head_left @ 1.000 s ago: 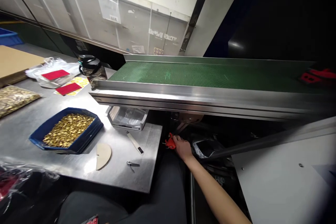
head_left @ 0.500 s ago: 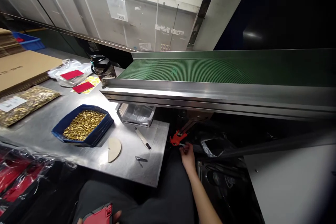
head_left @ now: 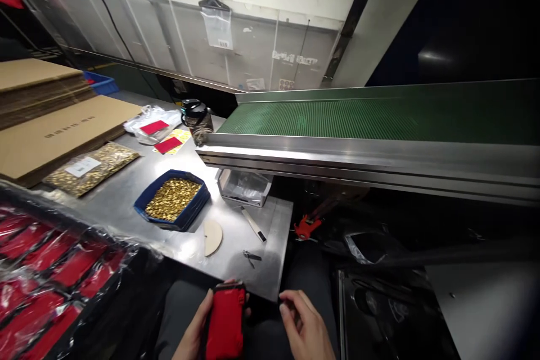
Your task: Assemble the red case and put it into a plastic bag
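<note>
My left hand (head_left: 194, 327) is wrapped round a red and black phone case (head_left: 226, 319), held upright above my lap. Its thumb lies along the left edge and fingertips show at the right edge. Just to the right, apart from the case, is my right hand (head_left: 307, 326), with its fingers curled in and thumb and forefinger drawn together. Whatever it may pinch is too small or hidden to make out. On the metal table ahead lie nail clippers (head_left: 252, 256), a white-handled cutter (head_left: 253, 224) and a pale half-round disc (head_left: 213, 237).
A blue bin (head_left: 198, 208) of small gold parts stands on the table (head_left: 270, 275). Wrapped red cases (head_left: 54, 275) fill a box at left. A green conveyor (head_left: 320, 118) crosses the right, with an orange tool (head_left: 307, 227) beneath it. Cardboard (head_left: 71, 129) is stacked far left.
My right hand has come back from beside the orange tool to near my left hand. My left hand has raised the phone case further into view. The camera has turned left.
</note>
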